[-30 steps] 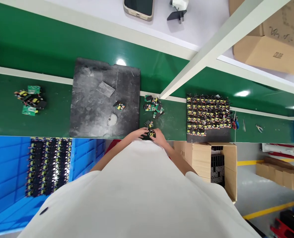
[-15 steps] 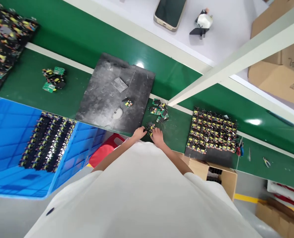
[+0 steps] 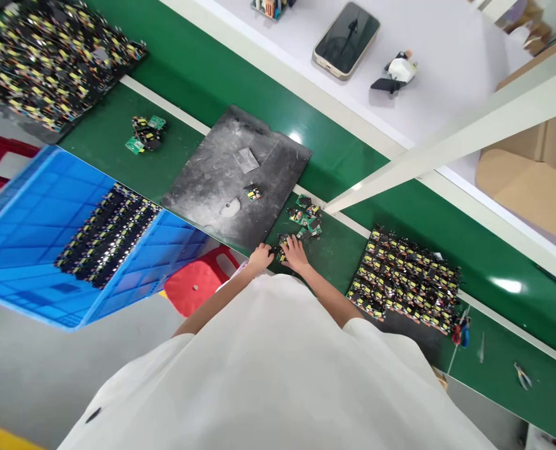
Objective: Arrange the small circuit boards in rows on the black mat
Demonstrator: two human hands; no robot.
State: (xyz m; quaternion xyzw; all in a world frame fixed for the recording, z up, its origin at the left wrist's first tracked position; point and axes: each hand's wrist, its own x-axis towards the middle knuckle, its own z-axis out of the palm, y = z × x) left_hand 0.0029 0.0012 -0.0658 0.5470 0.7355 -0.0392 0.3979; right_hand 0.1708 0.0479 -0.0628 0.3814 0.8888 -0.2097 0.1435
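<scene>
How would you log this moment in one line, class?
left hand: beside circuit boards, grip unclear | right hand: over same boards | black mat: single board lying on it

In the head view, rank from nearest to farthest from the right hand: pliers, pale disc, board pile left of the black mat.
From the right hand:
1. Pale disc, on the black mat, leftward.
2. Board pile, on the bench past the mat, left.
3. Pliers, far right along the bench.

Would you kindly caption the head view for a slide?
Left hand and right hand at circuit boards on a green bench, beside a dark mat.
</scene>
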